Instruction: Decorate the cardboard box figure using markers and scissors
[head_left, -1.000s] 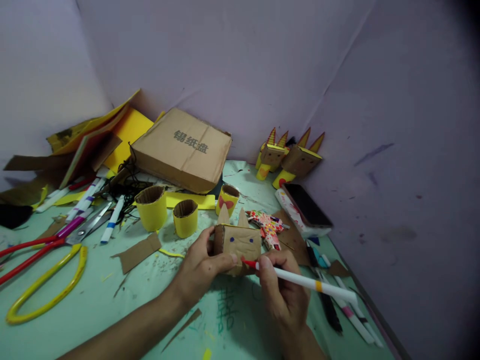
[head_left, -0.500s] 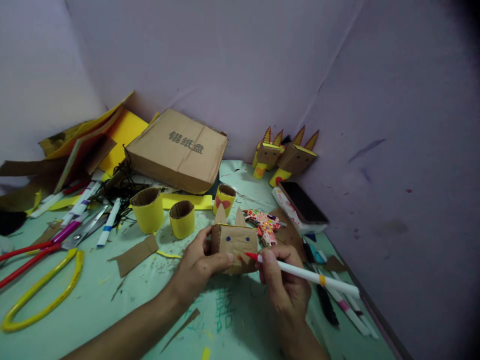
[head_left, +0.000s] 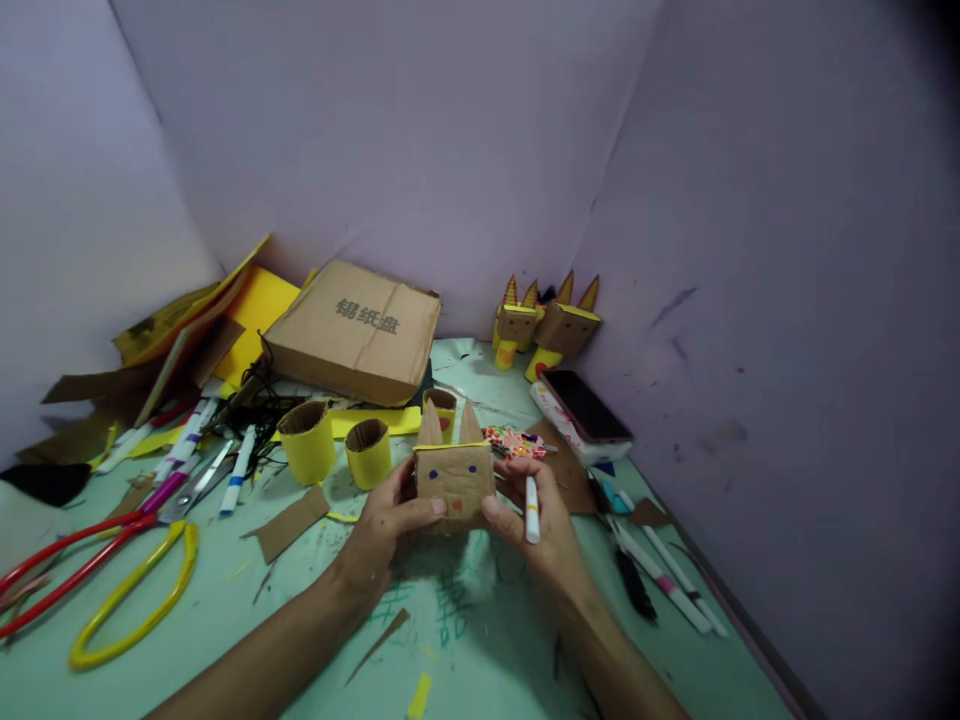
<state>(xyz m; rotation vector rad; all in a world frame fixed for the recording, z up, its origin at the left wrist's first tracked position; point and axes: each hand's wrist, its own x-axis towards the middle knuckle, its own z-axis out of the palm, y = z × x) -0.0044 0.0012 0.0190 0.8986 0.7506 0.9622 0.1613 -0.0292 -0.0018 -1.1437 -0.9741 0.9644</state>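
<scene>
Brown boxy cardboard head (head_left: 454,488), pointed ears (head_left: 430,426) up, no clear long axis, is midway betw. L hand (head_left: 381,524), part-curled gripping its L side, & R hand (head_left: 553,528), part-curled bracing its R edge w/ slim white plastic marker (head_left: 532,512) clasped too.

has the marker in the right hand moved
Yes, left: the marker, earlier reaching right past the phone, now ends left of it in view.

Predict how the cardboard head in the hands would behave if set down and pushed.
The cardboard head is probably light for its size, as it looks made of cardboard. Its boxy, flat-faced shape suggests it would slide or tip rather than roll. The pointed ears would likely bend first if knocked, since they stick up from its top.
</scene>
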